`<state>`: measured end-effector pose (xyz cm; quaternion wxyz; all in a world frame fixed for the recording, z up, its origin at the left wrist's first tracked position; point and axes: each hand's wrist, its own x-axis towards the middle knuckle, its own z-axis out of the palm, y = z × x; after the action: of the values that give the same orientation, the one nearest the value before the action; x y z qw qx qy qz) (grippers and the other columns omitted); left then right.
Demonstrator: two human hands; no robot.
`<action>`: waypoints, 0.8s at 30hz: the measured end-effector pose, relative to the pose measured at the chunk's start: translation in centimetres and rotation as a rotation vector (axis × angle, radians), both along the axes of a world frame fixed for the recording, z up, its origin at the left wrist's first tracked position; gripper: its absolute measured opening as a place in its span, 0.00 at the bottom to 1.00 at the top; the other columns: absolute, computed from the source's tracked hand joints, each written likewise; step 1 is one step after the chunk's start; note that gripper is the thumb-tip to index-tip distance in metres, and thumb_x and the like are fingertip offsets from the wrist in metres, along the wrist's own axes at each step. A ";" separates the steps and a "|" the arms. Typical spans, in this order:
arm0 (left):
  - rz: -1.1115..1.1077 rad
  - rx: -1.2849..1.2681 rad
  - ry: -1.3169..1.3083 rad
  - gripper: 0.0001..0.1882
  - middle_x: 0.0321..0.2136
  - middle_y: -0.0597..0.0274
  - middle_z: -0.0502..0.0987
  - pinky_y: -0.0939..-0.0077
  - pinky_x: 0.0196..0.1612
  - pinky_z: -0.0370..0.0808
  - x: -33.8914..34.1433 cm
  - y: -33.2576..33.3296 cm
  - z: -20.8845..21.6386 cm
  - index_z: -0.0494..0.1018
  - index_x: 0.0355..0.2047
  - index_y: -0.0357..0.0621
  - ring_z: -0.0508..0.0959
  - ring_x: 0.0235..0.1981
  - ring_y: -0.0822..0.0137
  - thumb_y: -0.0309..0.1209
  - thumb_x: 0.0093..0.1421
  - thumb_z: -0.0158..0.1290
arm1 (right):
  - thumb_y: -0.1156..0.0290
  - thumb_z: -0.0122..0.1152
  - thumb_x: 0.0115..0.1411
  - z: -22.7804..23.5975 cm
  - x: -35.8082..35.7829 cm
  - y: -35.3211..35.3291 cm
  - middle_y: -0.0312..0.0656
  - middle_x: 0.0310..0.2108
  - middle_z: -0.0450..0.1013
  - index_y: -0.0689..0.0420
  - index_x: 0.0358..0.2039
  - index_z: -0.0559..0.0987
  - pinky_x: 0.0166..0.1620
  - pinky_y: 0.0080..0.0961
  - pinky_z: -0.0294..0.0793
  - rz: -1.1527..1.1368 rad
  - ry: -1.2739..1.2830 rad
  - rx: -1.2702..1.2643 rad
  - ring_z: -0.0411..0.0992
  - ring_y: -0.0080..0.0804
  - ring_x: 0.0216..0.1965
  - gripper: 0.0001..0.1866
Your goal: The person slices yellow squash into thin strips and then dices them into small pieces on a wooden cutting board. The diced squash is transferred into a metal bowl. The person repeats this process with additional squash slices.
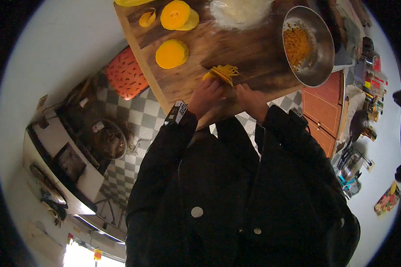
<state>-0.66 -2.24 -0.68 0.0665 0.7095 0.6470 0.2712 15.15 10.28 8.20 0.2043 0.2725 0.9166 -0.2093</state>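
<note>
Checkered floor tiles (140, 116) spread beneath a broad wooden board (249, 51) in this kitchen. On the board's right stands a metal bowl (324, 49) with orange shreds (297, 44) inside; at the left sit a cut squash chunk (178, 16) and a thick orange round (172, 54). Near the front edge, the left hand (207, 94) has its fingers bent onto the orange slices (221, 74), pinning them; their far end is in thin strips. Beside it, the right hand (252, 100) is curled closed, but I can't tell around what; no blade shows. I'd call this strip-cutting; another cut calls for a firm hold and tucked fingertips.
</note>
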 end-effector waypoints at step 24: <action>-0.049 -0.075 0.069 0.17 0.43 0.58 0.71 0.60 0.49 0.72 -1.1 -1.1 0.7 0.74 0.43 0.48 0.70 0.48 0.53 0.34 0.51 0.55 | 0.72 0.49 0.60 3.3 1.4 -0.1 0.49 0.33 0.71 0.56 0.39 0.67 0.29 0.45 0.73 0.038 0.009 -0.015 0.75 0.52 0.30 0.07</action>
<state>-1.79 -3.32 0.04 0.0774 0.7311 0.6411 0.2202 16.53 10.20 11.51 0.2063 0.2525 0.9210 -0.2133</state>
